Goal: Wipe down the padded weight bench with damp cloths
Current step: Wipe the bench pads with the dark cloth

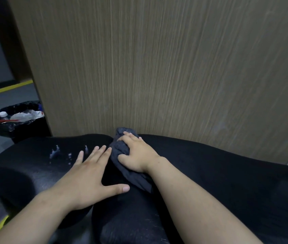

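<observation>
the right hand (136,152) grips a bunched dark cloth (133,178), fingers curled over its upper part and thumb tucked against its near side, pressing it onto the black padded bench (227,173) where a crease between two pads meets the wood-grain panel (157,67) behind. the cloth's long axis runs from the panel back toward the person, tilted a little to the right, so a loose tail trails out below the wrist while a small hump shows beyond the fingertips. the left hand (88,175) lies flat on the pad just beside the cloth, fingers straight and spread, holding nothing, apparently steadying. the bench itself stretches left to right across the view, crosswise to the cloth. a patch of whitish flecks (55,152) sits on the left pad, beyond the left hand's fingertips, so that hand lies between the cloth and the flecks; a stroke leftward would probably need it lifted out of the way. the right hand is the one placed to wipe. a lined bin (16,120) of rubbish stands on the floor, far left.
</observation>
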A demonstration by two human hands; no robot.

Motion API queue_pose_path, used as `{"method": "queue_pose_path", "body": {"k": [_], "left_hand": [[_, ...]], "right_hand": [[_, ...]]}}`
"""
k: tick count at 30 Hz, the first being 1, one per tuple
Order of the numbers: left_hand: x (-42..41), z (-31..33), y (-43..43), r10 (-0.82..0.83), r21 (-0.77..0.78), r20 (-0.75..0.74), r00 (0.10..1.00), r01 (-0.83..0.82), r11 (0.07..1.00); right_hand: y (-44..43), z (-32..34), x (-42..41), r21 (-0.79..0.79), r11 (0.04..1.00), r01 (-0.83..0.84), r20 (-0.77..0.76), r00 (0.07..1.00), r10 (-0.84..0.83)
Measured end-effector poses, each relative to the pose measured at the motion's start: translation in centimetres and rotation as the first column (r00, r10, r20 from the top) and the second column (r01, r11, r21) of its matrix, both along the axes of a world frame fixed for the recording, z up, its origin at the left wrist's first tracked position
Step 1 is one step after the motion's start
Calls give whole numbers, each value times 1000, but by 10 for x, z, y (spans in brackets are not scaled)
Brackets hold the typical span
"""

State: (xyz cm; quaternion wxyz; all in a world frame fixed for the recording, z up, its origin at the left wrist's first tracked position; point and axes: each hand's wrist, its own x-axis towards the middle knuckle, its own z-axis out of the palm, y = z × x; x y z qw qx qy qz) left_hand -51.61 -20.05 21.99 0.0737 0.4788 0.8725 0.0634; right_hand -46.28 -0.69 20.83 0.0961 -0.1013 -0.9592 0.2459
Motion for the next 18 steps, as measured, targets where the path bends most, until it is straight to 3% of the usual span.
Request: {"method": "queue_pose_path", "body": {"k": [4,18], "left_hand": [[13,0,19,-33,5,-1,999,33,999],[72,1,87,-135,-22,42,990,136,990]], "right_hand": [[29,3,27,-46,997,58,-26,998,-59],[147,8,233,50,908,417,52,906,-419]]}}
